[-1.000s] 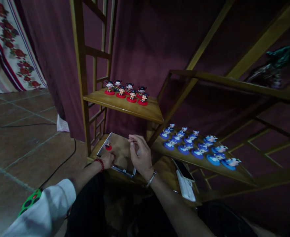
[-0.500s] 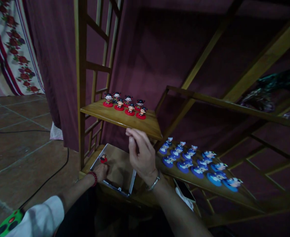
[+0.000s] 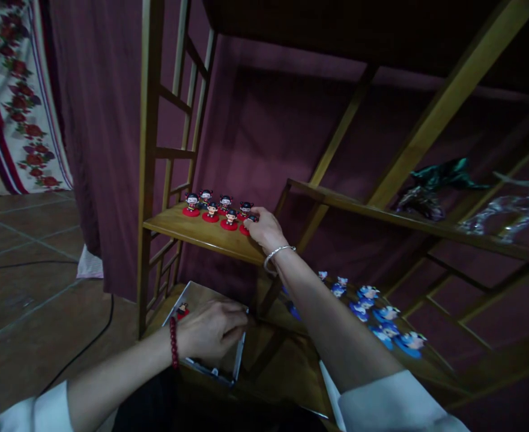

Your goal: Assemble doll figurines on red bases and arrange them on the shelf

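Note:
My right hand (image 3: 264,231) is up at the wooden upper shelf (image 3: 201,235), its fingers closed over the rightmost of several small red-based doll figurines (image 3: 248,221). That figurine is mostly hidden by my fingers. My left hand (image 3: 210,330) lies lower down, curled across the metal-edged tray (image 3: 210,297) and reaching its right rim. One red-based figurine (image 3: 182,310) stands in the tray's far left corner, just beyond my left hand. A red bead bracelet circles my left wrist, and a silver bangle circles my right.
Blue-based figurines (image 3: 381,315) stand on a lower slanted shelf, partly hidden behind my right forearm. Wooden lattice frames (image 3: 149,150) rise on the left beside a maroon curtain (image 3: 97,150). A tiled floor (image 3: 21,288) with a black cable lies to the left.
My right hand has risen from above the tray to the upper shelf and closed over a figurine. My left hand has shifted right across the tray. The view has tilted upward.

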Motion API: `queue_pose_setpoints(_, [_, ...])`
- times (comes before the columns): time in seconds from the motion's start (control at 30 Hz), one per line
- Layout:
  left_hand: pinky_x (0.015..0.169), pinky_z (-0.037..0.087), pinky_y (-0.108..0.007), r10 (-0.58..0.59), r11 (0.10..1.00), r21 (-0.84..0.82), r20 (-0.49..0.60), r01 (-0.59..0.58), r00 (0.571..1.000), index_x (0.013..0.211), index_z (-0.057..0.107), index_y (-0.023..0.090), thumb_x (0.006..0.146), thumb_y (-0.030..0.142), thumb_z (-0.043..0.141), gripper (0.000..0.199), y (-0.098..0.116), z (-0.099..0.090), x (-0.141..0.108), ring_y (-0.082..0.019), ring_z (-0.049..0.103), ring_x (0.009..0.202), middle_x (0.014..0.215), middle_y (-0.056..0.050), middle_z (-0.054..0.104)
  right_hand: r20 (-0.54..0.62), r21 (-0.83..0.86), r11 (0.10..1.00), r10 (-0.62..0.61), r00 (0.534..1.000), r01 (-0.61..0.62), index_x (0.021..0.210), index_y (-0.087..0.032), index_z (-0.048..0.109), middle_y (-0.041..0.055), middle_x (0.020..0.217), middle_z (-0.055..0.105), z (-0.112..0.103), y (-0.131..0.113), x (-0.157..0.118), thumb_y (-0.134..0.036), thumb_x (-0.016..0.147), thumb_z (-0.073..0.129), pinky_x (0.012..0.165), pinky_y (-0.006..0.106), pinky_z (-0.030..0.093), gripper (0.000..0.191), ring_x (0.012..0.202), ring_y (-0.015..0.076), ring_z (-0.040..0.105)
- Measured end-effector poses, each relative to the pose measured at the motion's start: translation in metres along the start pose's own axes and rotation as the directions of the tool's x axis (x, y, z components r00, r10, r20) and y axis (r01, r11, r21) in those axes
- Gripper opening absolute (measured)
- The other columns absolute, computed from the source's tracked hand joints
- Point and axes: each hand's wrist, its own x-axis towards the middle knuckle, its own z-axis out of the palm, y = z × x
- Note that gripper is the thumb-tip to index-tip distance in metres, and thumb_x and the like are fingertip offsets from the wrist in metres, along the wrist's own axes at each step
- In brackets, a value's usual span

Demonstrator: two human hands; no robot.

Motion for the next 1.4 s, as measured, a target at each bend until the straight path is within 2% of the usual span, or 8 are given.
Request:
queue_pose_setpoints(0.13, [0.065,0.044,-0.022,0.095,0.996,0.020,-0.201,-0.092,0.975,0.101,0.057,0.015,0.085,0.018,0.036,0.026,0.018,-0.042,0.006,-0.012,0.057,0.071,0.076,-0.005,0.061,-0.012,-0.004,0.999,0.041,0.999,-0.042,0.108,-0.026,0.055,0.0035,0.102,0.063,0.001,-0.003,-0.002,-0.028,0.071,0.050,0.072,0.028,0.045,0.037,0.088,0.0187,0.060])
queue_pose_setpoints(0.27, [0.063,0.044,-0.022,0.136,0.991,0.048,-0.272,-0.128,0.953,0.100,0.057,0.014,0.085,0.018,0.038,0.025,0.017,-0.056,0.007,-0.012,0.056,0.069,0.074,-0.005,0.061,-0.023,-0.045,0.999,0.028,0.999,-0.029,0.103,-0.026,0.060,0.0043,0.095,0.066,0.000,-0.006,-0.003,-0.022,0.070,0.049,0.068,0.028,0.045,0.035,0.085,0.0206,0.060])
queue_pose_setpoints(0.4, [0.062,0.044,-0.022,0.125,0.992,0.044,-0.260,-0.118,0.958,0.101,0.057,0.014,0.085,0.018,0.037,0.026,0.014,-0.054,0.005,-0.012,0.057,0.068,0.074,-0.005,0.061,-0.031,0.006,1.000,0.028,0.999,-0.028,0.099,-0.026,0.061,0.0031,0.087,0.066,0.004,-0.006,-0.002,-0.016,0.064,0.050,0.062,0.024,0.044,0.038,0.078,0.0183,0.061])
queue_pose_setpoints(0.53, [0.062,0.043,-0.022,0.113,0.993,0.056,-0.244,-0.102,0.963,0.100,0.058,0.015,0.086,0.019,0.035,0.027,0.012,-0.049,0.002,-0.012,0.057,0.067,0.073,-0.005,0.060,0.026,0.147,0.987,0.060,0.998,-0.063,0.099,-0.023,0.061,0.0013,0.077,0.065,0.009,-0.004,0.002,-0.012,0.061,0.049,0.050,0.020,0.041,0.041,0.061,0.0134,0.058])
queue_pose_setpoints(0.63, [0.062,0.043,-0.021,0.094,0.995,0.042,-0.258,-0.086,0.962,0.100,0.058,0.016,0.086,0.019,0.035,0.027,0.009,-0.046,0.000,-0.011,0.056,0.067,0.074,-0.005,0.061,0.036,0.205,0.976,0.067,0.997,-0.073,0.099,-0.023,0.061,0.0016,0.078,0.065,0.010,-0.004,0.003,-0.012,0.061,0.047,0.046,0.019,0.039,0.042,0.056,0.0119,0.056])
queue_pose_setpoints(0.83, [0.061,0.042,-0.021,0.092,0.996,0.038,-0.256,-0.085,0.962,0.100,0.058,0.015,0.086,0.019,0.036,0.027,0.004,-0.044,-0.002,-0.011,0.056,0.066,0.073,-0.004,0.061,0.015,0.145,0.988,0.053,0.998,-0.054,0.101,-0.023,0.060,0.0017,0.079,0.065,0.009,-0.005,0.002,-0.013,0.061,0.046,0.047,0.019,0.039,0.043,0.060,0.0123,0.056])
queue_pose_setpoints(1.1, [0.061,0.042,-0.021,0.071,0.997,0.029,-0.258,-0.066,0.963,0.101,0.058,0.016,0.086,0.018,0.037,0.025,-0.003,-0.045,-0.005,-0.011,0.056,0.066,0.073,-0.003,0.060,0.018,0.074,0.996,0.038,0.999,-0.039,0.098,-0.023,0.061,0.0019,0.074,0.064,0.007,-0.006,0.003,-0.016,0.062,0.046,0.046,0.020,0.037,0.040,0.055,0.0127,0.054])
queue_pose_setpoints(1.4, [0.061,0.041,-0.021,0.062,0.998,0.022,-0.251,-0.058,0.966,0.100,0.058,0.016,0.086,0.019,0.037,0.025,-0.004,-0.043,-0.007,-0.011,0.056,0.067,0.075,-0.003,0.061,0.016,0.015,1.000,0.014,1.000,-0.014,0.096,-0.024,0.061,0.0012,0.075,0.064,0.005,0.000,0.006,-0.017,0.063,0.049,0.052,0.020,0.039,0.036,0.064,0.0139,0.057])
